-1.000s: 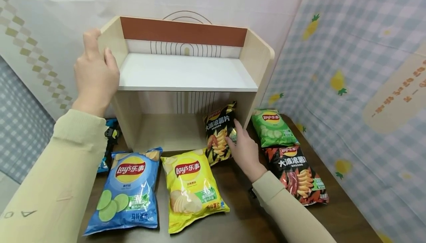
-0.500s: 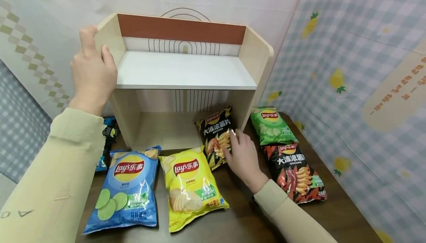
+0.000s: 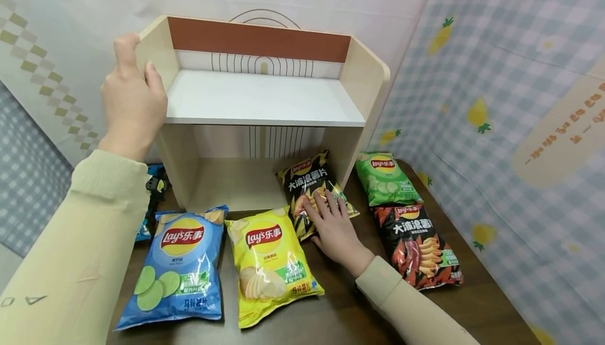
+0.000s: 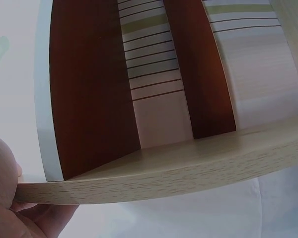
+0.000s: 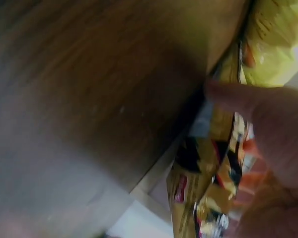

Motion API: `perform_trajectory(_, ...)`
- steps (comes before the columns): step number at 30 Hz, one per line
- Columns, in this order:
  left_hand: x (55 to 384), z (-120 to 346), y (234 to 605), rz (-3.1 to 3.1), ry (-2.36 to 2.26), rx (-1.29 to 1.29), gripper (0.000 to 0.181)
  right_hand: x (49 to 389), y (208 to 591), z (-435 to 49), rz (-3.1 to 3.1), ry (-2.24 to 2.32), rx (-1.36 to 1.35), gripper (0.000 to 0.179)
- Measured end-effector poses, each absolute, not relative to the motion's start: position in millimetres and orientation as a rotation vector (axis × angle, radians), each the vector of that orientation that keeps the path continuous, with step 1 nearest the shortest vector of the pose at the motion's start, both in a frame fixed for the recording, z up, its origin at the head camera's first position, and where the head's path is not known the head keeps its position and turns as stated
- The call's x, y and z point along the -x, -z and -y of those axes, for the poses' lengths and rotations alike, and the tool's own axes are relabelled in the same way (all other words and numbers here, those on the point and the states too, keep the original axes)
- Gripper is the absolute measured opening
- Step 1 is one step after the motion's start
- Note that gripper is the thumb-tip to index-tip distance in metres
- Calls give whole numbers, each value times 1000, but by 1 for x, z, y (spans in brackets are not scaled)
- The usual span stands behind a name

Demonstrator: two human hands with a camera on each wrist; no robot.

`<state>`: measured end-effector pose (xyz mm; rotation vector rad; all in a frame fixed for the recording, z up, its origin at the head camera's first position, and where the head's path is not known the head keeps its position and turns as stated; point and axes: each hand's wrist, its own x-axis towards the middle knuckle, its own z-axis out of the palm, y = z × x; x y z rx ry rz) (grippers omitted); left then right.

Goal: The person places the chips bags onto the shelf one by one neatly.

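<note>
My left hand (image 3: 133, 102) grips the left side panel of a small two-tier shelf (image 3: 264, 95). In the left wrist view its thumb and fingers lie on either side of the panel edge (image 4: 139, 181). My right hand (image 3: 338, 236) lies with fingers spread over the lower front of a black Lay's chip bag (image 3: 304, 179). That bag leans, tilted, in the right end of the lower compartment, its bottom sticking out past the shelf's front. In the right wrist view the thumb reaches the bag's edge, with the patterned bag (image 5: 188, 193) beside the dark table.
A blue chip bag (image 3: 177, 266) and a yellow chip bag (image 3: 271, 266) lie before the shelf. To its right are a green bag (image 3: 387, 179) and a red-black bag (image 3: 420, 245). Another blue-black bag (image 3: 153, 198) is partly hidden at the left. Curtains (image 3: 510, 98) stand behind and right.
The black bag has come down lower and tilted more to the left. My right hand has slid down it, its fingers now spread. The left hand stays on the shelf.
</note>
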<state>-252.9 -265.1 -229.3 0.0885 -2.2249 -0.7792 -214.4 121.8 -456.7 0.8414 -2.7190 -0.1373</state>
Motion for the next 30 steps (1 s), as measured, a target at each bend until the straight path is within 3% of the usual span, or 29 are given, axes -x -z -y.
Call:
perform_trajectory(10, 252, 267, 233, 2201, 765, -84, 43, 222, 456, -99, 2731, -43, -603, 72)
perform_trajectory(17, 253, 267, 230, 2202, 780, -78, 42, 226, 455, -82, 2791, -128, -485, 78)
perform_trajectory(30, 253, 266, 228, 2215, 773, -95, 44, 247, 456, -74, 2857, -244, -384, 73)
